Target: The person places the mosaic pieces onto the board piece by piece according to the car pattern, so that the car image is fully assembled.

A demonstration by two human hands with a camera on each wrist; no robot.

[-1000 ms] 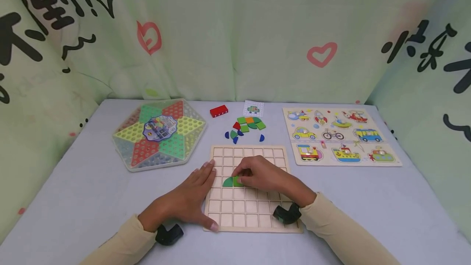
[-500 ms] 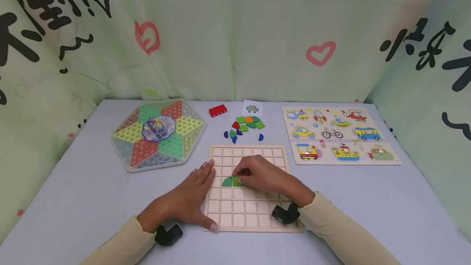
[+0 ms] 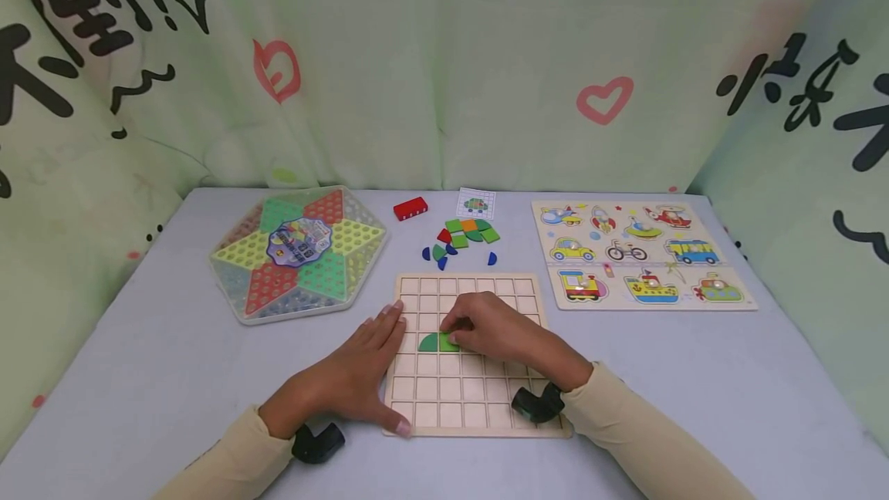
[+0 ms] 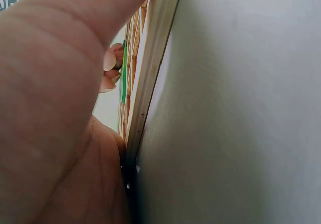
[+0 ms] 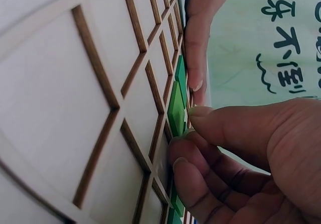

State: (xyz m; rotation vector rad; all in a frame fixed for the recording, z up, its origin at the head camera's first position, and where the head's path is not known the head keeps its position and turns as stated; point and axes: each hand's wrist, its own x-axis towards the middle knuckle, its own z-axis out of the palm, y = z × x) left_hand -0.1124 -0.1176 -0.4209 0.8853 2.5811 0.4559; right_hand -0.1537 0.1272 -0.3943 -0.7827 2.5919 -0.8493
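A pale wooden grid board (image 3: 451, 415) lies in front of me. My left hand (image 3: 361, 365) rests along its left edge, fingers straight and spread, the thumb at the near left corner; the left wrist view shows the board's rim (image 4: 150, 68) beside that palm. Inside the grid sit a dark green quarter-round tile (image 3: 428, 342) and, to its right, a light green square tile (image 3: 448, 342). My right hand (image 3: 493, 326) bends over the square, pinching it between thumb (image 5: 225, 128) and fingertips, which hide its right part. In the right wrist view the square tile (image 5: 176, 108) tilts slightly in its cell.
Behind the board lie loose green, red, orange and blue tiles (image 3: 461, 241), a small pattern card (image 3: 476, 204) and a red block (image 3: 410, 208). A hexagonal Chinese checkers set (image 3: 326, 253) stands left, a vehicle peg puzzle (image 3: 642, 276) right. A printed curtain (image 3: 444, 99) surrounds the table.
The right fingertips have shifted very slightly to the right over the light green square tile. The left hand keeps its place on the board's edge.
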